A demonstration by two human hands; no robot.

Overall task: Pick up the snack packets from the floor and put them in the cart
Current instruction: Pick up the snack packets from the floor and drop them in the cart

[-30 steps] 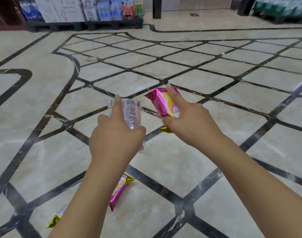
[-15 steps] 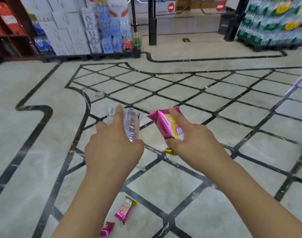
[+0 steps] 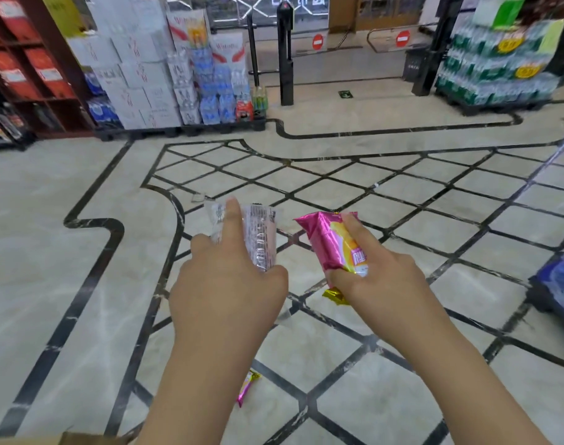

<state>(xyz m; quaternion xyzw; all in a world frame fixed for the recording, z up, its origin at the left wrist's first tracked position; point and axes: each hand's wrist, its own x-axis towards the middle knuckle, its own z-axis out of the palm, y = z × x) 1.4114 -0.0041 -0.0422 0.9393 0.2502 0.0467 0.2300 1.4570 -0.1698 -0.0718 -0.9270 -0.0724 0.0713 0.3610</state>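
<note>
The left hand (image 3: 229, 284) is clamped round a clear crinkly plastic snack packet (image 3: 261, 239). The right hand (image 3: 377, 277) grips a magenta foil snack packet with yellow print (image 3: 329, 242), held near the first but apart from it. A smaller magenta foil packet (image 3: 247, 388) lies on the pale marble-tiled floor (image 3: 81, 284) below both hands, just beside the left forearm, with its long axis pointing roughly away from the person. The left hand is nearer to it. No cart shows.

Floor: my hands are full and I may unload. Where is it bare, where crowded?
Bare: the plain floor left of the black curved line, and the diamond tiles ahead. Crowded: a pink packet lies by the left forearm; blue packs stand at right.
</note>
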